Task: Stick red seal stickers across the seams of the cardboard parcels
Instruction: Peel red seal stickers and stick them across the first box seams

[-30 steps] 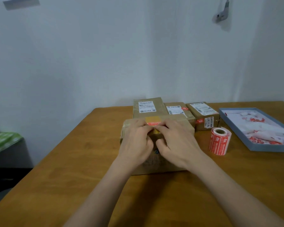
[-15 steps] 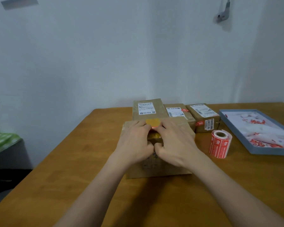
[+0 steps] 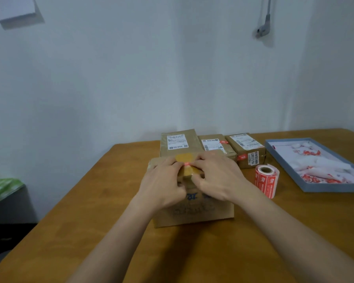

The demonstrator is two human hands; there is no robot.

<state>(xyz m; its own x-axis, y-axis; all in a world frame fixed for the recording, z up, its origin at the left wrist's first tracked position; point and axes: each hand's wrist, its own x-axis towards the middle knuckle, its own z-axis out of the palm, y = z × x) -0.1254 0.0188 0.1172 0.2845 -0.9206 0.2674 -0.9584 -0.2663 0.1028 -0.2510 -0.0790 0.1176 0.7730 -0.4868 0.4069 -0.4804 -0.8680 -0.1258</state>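
A brown cardboard parcel (image 3: pixel 194 211) lies in front of me on the wooden table (image 3: pixel 86 225). Yellowish tape (image 3: pixel 185 157) runs along its top seam. A small red seal sticker (image 3: pixel 186 164) sits across that tape, mostly hidden by my fingertips. My left hand (image 3: pixel 164 184) rests on the parcel's top with its fingers pressing the sticker's left end. My right hand (image 3: pixel 219 178) presses the right end. A roll of red seal stickers (image 3: pixel 267 180) stands just right of the parcel.
Three labelled parcels (image 3: pixel 178 141) (image 3: pixel 213 145) (image 3: pixel 245 148) line the back edge against the wall; the right one bears a red sticker (image 3: pixel 242 157). A shallow blue tray (image 3: pixel 333 188) with white and red backing scraps lies at far right. A green-topped object (image 3: pixel 2 188) sits beyond the table's left edge.
Both hands have stayed on the parcel's top; the fingertips closed in over the red sticker, so less of it shows. The view has shifted slightly.
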